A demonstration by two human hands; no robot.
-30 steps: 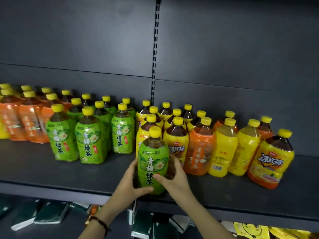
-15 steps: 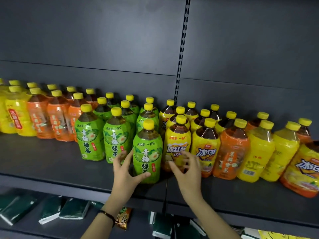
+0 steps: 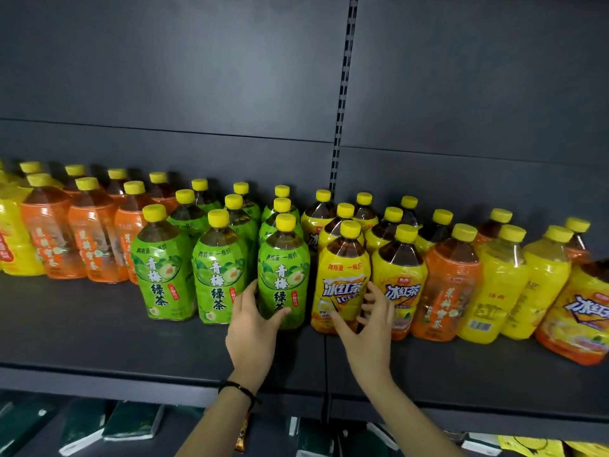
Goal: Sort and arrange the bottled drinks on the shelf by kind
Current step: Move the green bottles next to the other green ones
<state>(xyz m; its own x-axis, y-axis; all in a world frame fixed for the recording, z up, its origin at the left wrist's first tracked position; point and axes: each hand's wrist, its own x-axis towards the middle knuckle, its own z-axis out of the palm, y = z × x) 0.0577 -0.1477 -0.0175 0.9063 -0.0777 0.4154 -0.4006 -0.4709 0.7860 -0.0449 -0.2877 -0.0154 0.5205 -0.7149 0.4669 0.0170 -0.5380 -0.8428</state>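
Observation:
My left hand (image 3: 253, 328) wraps the lower part of a green-label green tea bottle (image 3: 284, 268), thumb on its front and fingers on its left side. This bottle stands upright at the front of the right-hand column of green tea bottles (image 3: 217, 268). Touching it on the right stands a yellow-label iced tea bottle (image 3: 342, 272). My right hand (image 3: 369, 328) grips that one low down, thumb on the front and fingers between it and the neighbouring iced tea bottle (image 3: 400, 278).
Orange-label tea bottles (image 3: 89, 249) fill the shelf (image 3: 99, 328) to the left. On the right stand an orange bottle (image 3: 451, 282), yellow juice bottles (image 3: 497, 288) and a tilted iced tea bottle (image 3: 580, 315). Dark green packs (image 3: 131, 420) lie on the lower shelf.
The green tea bottle went from the shelf's front edge back and left into line with the other green bottles. My right hand left it and took the iced tea bottle.

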